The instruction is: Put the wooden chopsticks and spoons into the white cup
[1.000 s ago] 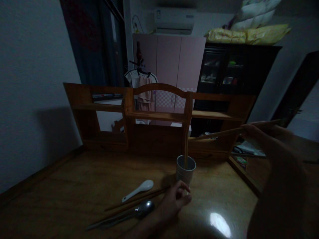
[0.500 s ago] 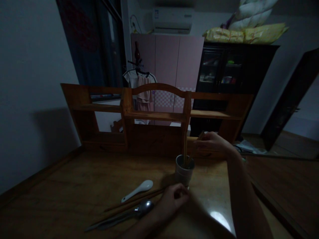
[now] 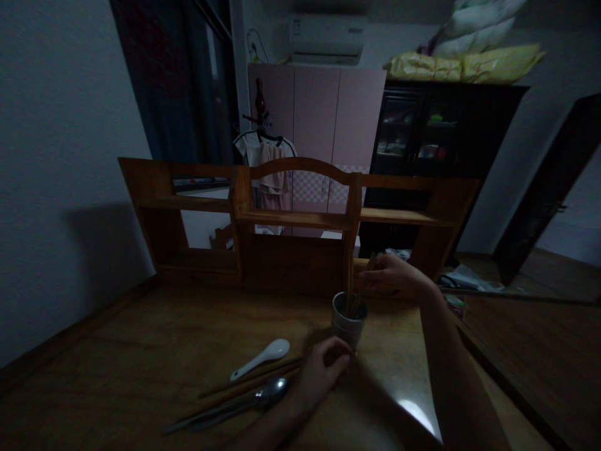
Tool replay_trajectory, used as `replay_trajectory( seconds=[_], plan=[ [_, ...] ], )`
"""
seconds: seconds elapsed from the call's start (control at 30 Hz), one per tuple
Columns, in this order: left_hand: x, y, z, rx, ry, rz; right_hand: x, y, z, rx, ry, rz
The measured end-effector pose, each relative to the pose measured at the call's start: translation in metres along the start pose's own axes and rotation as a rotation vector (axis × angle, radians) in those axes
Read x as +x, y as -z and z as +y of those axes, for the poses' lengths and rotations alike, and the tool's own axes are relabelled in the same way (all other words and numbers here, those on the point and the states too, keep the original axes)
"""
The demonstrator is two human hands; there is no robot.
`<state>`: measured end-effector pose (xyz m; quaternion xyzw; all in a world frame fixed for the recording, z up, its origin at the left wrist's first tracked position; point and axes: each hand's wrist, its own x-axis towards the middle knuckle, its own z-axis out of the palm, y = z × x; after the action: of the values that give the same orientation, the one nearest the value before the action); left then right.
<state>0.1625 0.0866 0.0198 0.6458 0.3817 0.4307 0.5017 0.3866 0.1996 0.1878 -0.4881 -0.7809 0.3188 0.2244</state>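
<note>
Chopsticks (image 3: 350, 275) stand in a grey cup (image 3: 346, 327) on the wooden table. My right hand (image 3: 387, 274) pinches the upper part of chopsticks that lean to the right, their lower ends inside the cup. In front of the cup's base is my left hand (image 3: 328, 366), its fingers curled and thumb bent toward them. Whether it grips anything or touches the cup is unclear. Left of it lie a white spoon (image 3: 263, 358), loose chopsticks (image 3: 248, 381) partly hidden behind the hand, and a shiny metal spoon (image 3: 272, 389) among other long utensils.
A wooden shelf unit (image 3: 295, 217) runs along the table's far edge, behind the cup. On the left the table (image 3: 117, 351) meets a wall (image 3: 61, 188). A bright light reflection (image 3: 416, 416) shows on the tabletop at right.
My right hand has moved slightly down and left with the chopsticks, which now sit more upright. My left hand has shifted slightly upward; the spoons still lie on the table.
</note>
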Motion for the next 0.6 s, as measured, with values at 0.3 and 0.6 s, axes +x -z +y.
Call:
replay_trajectory(
  seconds=[0.3,0.6],
  plan=[
    [0.0011,-0.0003,0.0023,-0.001,-0.004,0.069,-0.0029,0.0024,-0.0012,-0.012,0.007,0.008],
    [0.0008,0.0003,0.0039,-0.010,-0.028,0.062,0.0027,-0.0023,0.0043,0.056,0.000,-0.012]
  ],
)
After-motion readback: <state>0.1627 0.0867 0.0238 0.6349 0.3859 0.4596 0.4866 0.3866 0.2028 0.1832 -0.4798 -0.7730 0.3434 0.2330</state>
